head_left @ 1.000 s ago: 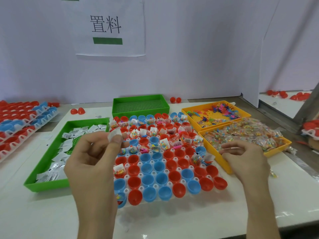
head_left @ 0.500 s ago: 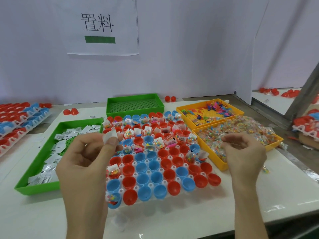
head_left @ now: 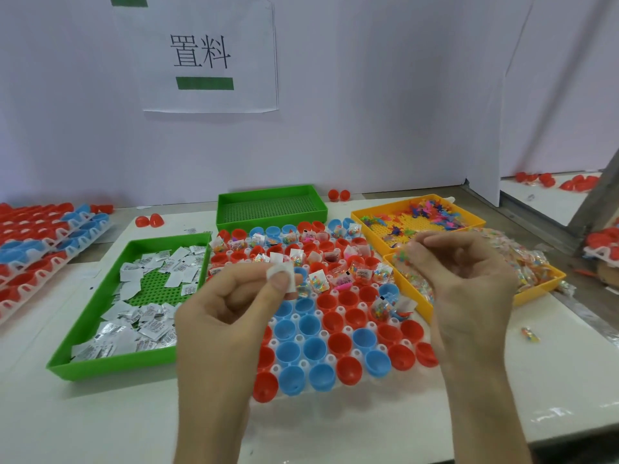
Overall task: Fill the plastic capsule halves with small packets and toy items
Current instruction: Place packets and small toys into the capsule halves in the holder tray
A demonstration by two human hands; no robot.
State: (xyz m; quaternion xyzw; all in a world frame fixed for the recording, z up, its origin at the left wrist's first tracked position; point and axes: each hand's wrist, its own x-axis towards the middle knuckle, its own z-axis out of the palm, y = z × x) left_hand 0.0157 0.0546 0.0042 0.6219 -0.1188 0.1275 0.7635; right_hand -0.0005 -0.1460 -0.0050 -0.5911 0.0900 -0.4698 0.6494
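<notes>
A white holder tray (head_left: 303,365) carries rows of red and blue capsule halves (head_left: 338,341); the far rows hold packets and toys, the near rows look empty. My left hand (head_left: 231,306) hovers over the tray's left side, pinching a small white packet (head_left: 284,274) between thumb and forefinger. Raised over the tray's right edge, my right hand (head_left: 469,279) grips a clear packet of coloured beads (head_left: 402,256) at its fingertips.
A green tray (head_left: 87,313) of white packets lies at the left. An empty green tray (head_left: 271,205) sits behind. Two yellow trays at the right hold coloured toys (head_left: 418,216) and bead packets (head_left: 526,266). Stacked capsule racks (head_left: 40,236) stand far left. A loose bead packet (head_left: 531,333) lies on the table.
My right hand has lifted off the yellow bead tray, moving up and left with a bead packet. My left hand keeps its white packet over the tray.
</notes>
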